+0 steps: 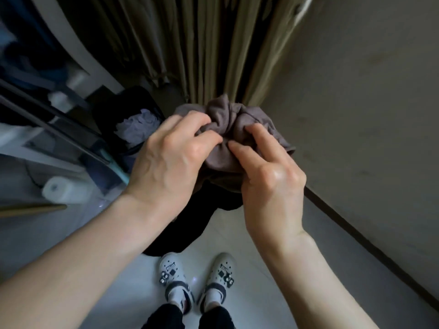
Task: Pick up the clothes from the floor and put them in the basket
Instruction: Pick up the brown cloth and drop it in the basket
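1. the left hand [166, 162] and the right hand [268, 184] are both raised in front of the person, fingers curled into one bunched grey-brown garment [237, 119]. each hand pinches folds of it, and the fingertips nearly meet in the middle.
2. the garment is off the floor [240, 236], crumpled into a ball between the two hands. it is not in the basket.
3. the basket [108, 108] is a dark one, standing just left of the hands, near the foot of the curtain [202, 55]. a pale lilac cloth [140, 127] lies inside it.
4. below the hands spreads a black cloth [190, 224], reaching down to the pale floor just ahead of the toes. whether it hangs from the grip or lies loose on the floor is hard to tell.
5. the person's white shoes [173, 274] (dotted with small charms) stand side by side at the bottom of the view.
6. a plain wall [356, 91] runs along the right. on the left there are blurred shelves and a white paper roll [64, 189].
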{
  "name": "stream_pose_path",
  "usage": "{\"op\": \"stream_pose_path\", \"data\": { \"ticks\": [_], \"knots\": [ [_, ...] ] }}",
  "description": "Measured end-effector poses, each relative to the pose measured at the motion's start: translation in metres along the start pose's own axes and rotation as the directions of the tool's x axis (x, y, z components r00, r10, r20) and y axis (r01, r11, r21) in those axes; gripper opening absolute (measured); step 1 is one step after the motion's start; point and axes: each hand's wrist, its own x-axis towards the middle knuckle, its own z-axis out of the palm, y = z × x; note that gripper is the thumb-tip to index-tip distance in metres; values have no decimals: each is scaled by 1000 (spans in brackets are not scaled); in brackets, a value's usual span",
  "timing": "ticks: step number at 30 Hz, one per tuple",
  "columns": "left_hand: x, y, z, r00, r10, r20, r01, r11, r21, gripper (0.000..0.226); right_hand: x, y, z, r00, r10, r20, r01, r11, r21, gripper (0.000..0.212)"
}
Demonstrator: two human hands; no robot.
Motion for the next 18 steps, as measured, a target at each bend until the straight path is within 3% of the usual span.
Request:
{"op": "stream_pose_path", "data": {
  "ticks": [5, 13, 18],
  "knots": [
    [-1, 72, -106, 991, 123, -44, -122, 992, 20, 28, -10, -46, -118, 992, 5, -122, -10, 999, -35, 15],
    [-23, 162, -184, 924, 370, -96, -373, 928, -17, 20, -74, -88, -240, 946, 72, -317, -132, 976, -174, 23],
    [-54, 248, -206, 788, 610, -87, -615, 787, -51, 17, -159, -101, -312, 873, 201, -445, -354, 889, -291, 27]
  ]
}}
